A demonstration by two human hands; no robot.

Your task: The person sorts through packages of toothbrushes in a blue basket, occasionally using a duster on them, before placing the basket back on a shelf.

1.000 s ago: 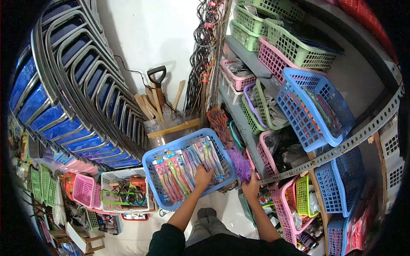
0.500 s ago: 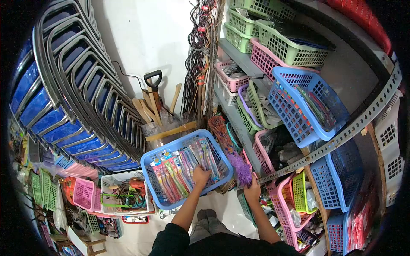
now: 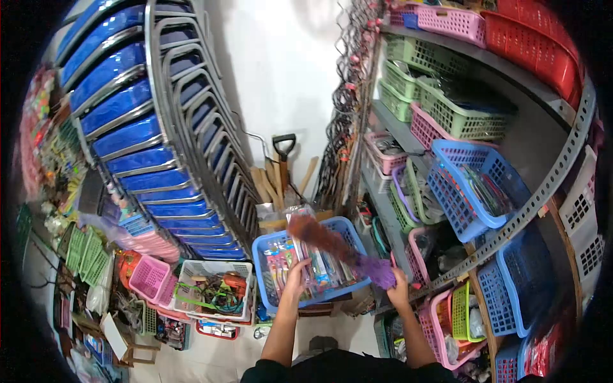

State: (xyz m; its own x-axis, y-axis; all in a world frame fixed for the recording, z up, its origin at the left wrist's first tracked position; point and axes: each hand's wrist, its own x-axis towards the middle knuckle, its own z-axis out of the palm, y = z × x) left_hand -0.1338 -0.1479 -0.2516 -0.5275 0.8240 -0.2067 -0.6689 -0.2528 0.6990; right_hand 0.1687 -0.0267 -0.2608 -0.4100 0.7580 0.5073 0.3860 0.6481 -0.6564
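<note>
Fingers of left hand (image 3: 295,276) curled around toothbrush pack (image 3: 313,268) in blue basket (image 3: 345,226); right hand (image 3: 400,295) clenched on duster (image 3: 338,246).

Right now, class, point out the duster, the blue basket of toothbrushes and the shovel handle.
duster (image 3: 325,237), head view, on its brown head.
blue basket (image 3: 357,236), head view, right rim.
shovel handle (image 3: 284,142), head view, black grip.

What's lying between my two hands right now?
In the head view, packaged toothbrushes in the blue basket lie between the left hand and right hand, with the feather duster over them.
</note>
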